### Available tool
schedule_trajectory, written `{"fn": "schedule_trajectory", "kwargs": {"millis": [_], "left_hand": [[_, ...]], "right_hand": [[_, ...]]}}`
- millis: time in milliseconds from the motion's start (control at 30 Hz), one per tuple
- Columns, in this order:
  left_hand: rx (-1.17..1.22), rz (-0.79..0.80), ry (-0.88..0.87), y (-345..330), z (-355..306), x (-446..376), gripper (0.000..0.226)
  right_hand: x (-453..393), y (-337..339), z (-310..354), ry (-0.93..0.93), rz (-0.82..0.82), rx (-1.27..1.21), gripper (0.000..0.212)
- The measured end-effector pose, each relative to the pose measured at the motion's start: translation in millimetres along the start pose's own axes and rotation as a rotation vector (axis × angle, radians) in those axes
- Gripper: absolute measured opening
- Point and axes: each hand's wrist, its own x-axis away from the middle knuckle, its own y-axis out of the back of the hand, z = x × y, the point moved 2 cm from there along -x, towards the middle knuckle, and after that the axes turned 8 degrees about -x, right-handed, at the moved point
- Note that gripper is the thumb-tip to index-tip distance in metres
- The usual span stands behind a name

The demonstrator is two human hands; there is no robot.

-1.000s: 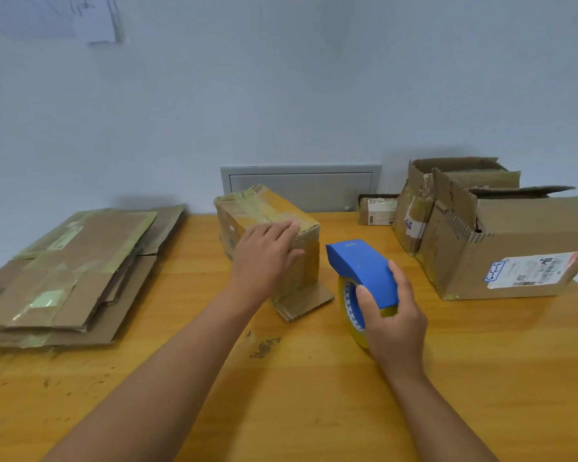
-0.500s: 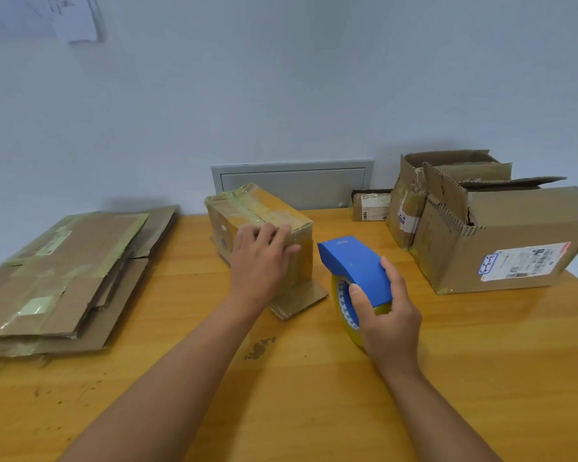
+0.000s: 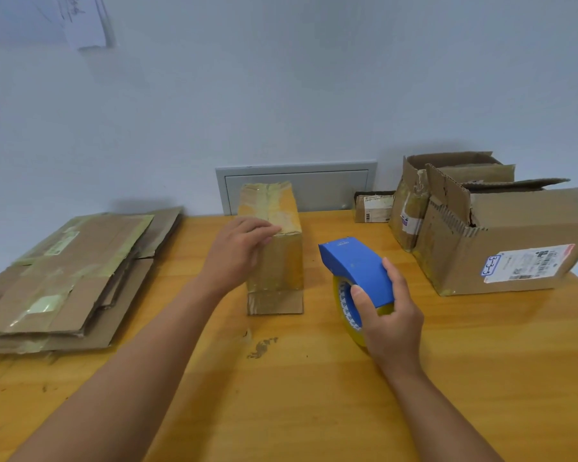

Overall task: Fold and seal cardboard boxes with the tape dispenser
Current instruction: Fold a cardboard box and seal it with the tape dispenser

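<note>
Gripped in the right hand (image 3: 392, 315): the blue tape dispenser (image 3: 356, 273), fingers curled over its top shell, thumb pressed against the side by the yellowish tape roll (image 3: 347, 315), roll edge resting on or just above the wooden table (image 3: 314, 395); contact not clear. Nose of the dispenser aimed away from the body and slightly left.

Resting against the small cardboard box (image 3: 274, 248): the left hand (image 3: 239, 253), fingers fairly straight, laid over the near-left top edge, steadying and holding nothing enclosed. Box standing at mid-table, long axis running straight away from the body toward the wall panel (image 3: 296, 185), top already streaked with old glossy tape along that same axis. 1 loose flap (image 3: 276, 300) lying flat on the table at the near end, not folded up.

Key relation: box just left of the dispenser, close but apart, seam line parallel to the way the dispenser points. Right hand nearer the open near end, left hand already on the box. Likely next: raising that flap, then drawing tape along the long axis.

Elsewhere: stack of flattened cardboard (image 3: 70, 278) at far left, 2 opened larger boxes (image 3: 501, 241) at right, 1 small labelled parcel (image 3: 372, 206) by the wall.
</note>
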Motion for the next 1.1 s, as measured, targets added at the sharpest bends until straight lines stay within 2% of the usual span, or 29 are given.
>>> {"fn": "schedule_trajectory", "kwargs": {"millis": [67, 133, 300, 433, 500, 567, 700, 833, 967, 1100], "left_hand": [[0.013, 0.151, 0.057, 2.9, 7.7, 4.0, 0.038], [0.019, 0.236, 0.112, 5.3, 8.4, 6.0, 0.045], [0.001, 0.157, 0.158, 7.9, 5.3, 7.4, 0.038], [0.175, 0.078, 0.168, 10.4, 7.5, 8.7, 0.027], [0.215, 0.07, 0.142, 14.1, 3.8, 5.7, 0.025], [0.209, 0.122, 0.136, 15.6, 2.8, 3.6, 0.028], [0.107, 0.253, 0.131, 13.2, 4.4, 7.5, 0.042], [0.029, 0.203, 0.154, 11.5, -4.7, 8.4, 0.04], [-0.092, 0.255, 0.159, 4.2, -12.5, 14.3, 0.06], [-0.127, 0.221, 0.158, 3.3, -13.9, 15.1, 0.066]], "right_hand": [[-0.5, 0.1, -0.8, -0.006, 0.003, 0.004, 0.081], [-0.7, -0.4, -1.0, -0.009, 0.004, 0.01, 0.081], [-0.5, 0.2, -0.7, 0.003, 0.008, 0.013, 0.079], [0.2, 0.2, -0.4, -0.027, 0.023, 0.021, 0.079], [0.7, 1.4, 0.9, -0.055, 0.032, 0.009, 0.07], [0.1, 2.9, 2.5, -0.08, 0.047, 0.009, 0.062], [-3.2, 5.0, 6.9, -0.117, 0.102, 0.105, 0.077], [-2.5, 2.0, 10.5, -0.119, 0.105, 0.143, 0.078], [-2.4, -0.9, 10.5, -0.132, 0.053, 0.098, 0.077], [-7.6, 8.5, 19.9, -0.093, -0.011, 0.04, 0.076]]}}
